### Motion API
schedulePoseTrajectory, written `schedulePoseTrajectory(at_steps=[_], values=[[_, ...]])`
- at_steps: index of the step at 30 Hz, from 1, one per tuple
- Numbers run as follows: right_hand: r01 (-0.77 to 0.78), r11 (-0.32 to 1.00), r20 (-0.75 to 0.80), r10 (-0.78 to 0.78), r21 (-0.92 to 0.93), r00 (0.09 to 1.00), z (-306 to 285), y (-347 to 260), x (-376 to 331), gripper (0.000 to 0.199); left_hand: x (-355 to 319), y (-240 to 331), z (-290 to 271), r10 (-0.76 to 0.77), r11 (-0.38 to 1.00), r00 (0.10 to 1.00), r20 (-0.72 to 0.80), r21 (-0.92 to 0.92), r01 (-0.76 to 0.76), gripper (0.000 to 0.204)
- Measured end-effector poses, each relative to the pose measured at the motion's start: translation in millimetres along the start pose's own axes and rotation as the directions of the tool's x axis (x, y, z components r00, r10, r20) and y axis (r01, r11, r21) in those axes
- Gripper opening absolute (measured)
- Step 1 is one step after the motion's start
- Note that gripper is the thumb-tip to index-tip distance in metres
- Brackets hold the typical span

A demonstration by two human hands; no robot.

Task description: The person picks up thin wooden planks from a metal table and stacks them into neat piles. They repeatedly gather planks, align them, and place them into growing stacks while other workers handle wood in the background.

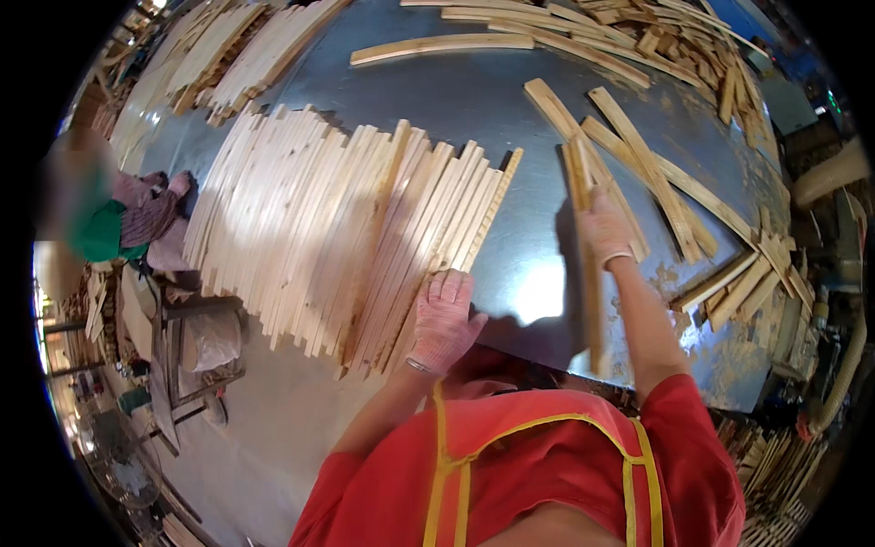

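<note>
My right hand [605,230], in a pale knitted glove, grips a long wooden strip [580,182] on its edge. The strip points away from me, and its near end reaches the table's front edge. My left hand [444,319], gloved too, rests against the near ends of the strips at the right side of a wide row of pale wooden strips [301,219]. Its fingers lie extended with the thumb apart, and it grasps nothing. Several loose strips [643,164] lie crossed just right of my right hand.
Short offcuts [756,283] cluster at the right of the metal table [410,87]. More boards [273,50] lie at the far left, and a scrap heap [665,36] at the far right. On the left a co-worker [137,219] in a green garment stands by the row. A hose [843,374] hangs at right.
</note>
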State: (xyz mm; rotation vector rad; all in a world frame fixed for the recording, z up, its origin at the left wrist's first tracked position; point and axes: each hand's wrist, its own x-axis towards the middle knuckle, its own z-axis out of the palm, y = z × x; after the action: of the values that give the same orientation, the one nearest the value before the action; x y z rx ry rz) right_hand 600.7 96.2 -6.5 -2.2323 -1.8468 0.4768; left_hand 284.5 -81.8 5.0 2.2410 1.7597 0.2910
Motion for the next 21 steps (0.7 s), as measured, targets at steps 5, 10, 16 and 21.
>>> schedulePoseTrajectory(at_steps=[5,10,16,21], values=[[-0.13,0.896,0.224,0.035,0.425,0.974,48.7,-97.5,-81.2,0.053,20.5,22.0,-3.1,-0.018,1.0,0.994,0.109,0.014,0.017,0.089],[0.076,0.932,0.04,-0.097,0.355,0.994,32.9,-24.1,-21.3,0.054,33.1,27.9,-1.9,0.007,0.995,0.993,0.121,0.096,-0.019,0.089],[-0.149,0.933,-0.203,0.085,-0.328,0.976,-21.9,72.2,51.5,0.081,29.9,47.1,23.8,-0.015,1.0,0.996,0.088,-0.009,0.016,0.094],[-0.238,0.945,-0.099,0.221,-0.225,0.97,-53.0,151.5,100.4,0.096,24.8,104.0,56.8,-0.045,0.998,0.965,0.257,0.058,0.031,0.098]])
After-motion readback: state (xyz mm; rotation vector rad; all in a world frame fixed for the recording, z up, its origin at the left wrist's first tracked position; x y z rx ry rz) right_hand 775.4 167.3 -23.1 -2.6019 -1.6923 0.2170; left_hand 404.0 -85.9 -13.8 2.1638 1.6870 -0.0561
